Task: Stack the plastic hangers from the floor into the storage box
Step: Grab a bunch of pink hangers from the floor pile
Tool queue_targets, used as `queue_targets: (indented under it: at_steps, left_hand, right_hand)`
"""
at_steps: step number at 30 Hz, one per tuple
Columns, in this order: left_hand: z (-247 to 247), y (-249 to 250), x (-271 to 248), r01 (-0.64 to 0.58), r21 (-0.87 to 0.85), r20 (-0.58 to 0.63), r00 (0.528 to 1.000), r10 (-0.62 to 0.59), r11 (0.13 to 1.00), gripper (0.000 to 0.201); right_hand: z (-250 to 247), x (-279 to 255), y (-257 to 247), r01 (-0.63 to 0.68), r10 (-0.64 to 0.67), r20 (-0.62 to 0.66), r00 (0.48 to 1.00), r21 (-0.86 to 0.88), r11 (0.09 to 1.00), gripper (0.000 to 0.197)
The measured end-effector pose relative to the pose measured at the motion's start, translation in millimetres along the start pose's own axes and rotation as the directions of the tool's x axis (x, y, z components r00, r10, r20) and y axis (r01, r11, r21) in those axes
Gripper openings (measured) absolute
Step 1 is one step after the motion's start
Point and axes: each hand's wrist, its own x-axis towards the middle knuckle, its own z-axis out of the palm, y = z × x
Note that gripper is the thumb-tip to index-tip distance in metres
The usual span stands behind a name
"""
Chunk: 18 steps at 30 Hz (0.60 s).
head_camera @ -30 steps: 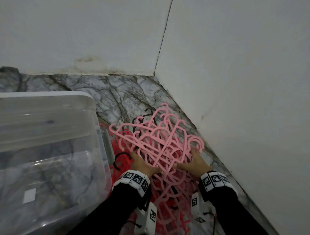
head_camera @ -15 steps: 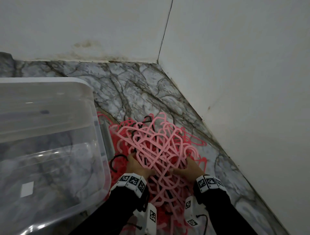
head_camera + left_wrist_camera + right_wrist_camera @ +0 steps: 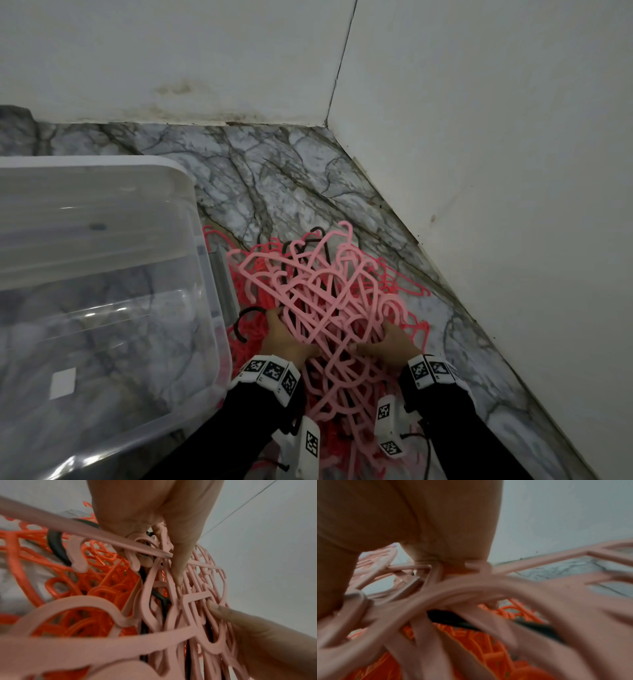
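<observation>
Both hands' fingers (image 3: 178, 566) curled, gripping pink hangers (image 3: 329, 291).

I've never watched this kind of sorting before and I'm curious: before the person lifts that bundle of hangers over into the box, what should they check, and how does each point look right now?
1. Left hand grips the pink hangers: ok, fingers curl into the bundle in the left wrist view.
2. Right hand grips the same bundle: ok.
3. Bundle is free of other hangers: not ok, black hangers are tangled in it and red hangers lie under it.
4. Storage box is open: ok, no lid on it.
5. Room inside the box: ok, no hangers in it yet.
6. Bundle neatly aligned for stacking: not ok, the hangers cross at all angles.
</observation>
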Motion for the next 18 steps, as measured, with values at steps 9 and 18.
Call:
queue_targets:
  at_steps: [9,18]
  left_hand:
    - [-4,57,-24,-0.128,-0.109,0.121,0.983,0.14,0.986,0.103]
    - [-53,152,-67,-0.439,-0.237,-0.029,0.895,0.445,0.867,0.097]
  right_hand:
    - [-57,-27,-41,0.116,-0.119,-0.015,0.993,-0.125,0.985,0.096]
    - [-123,-88,-143,0.369,-0.381,-0.133,0.915,-0.109,0.923,0.076]
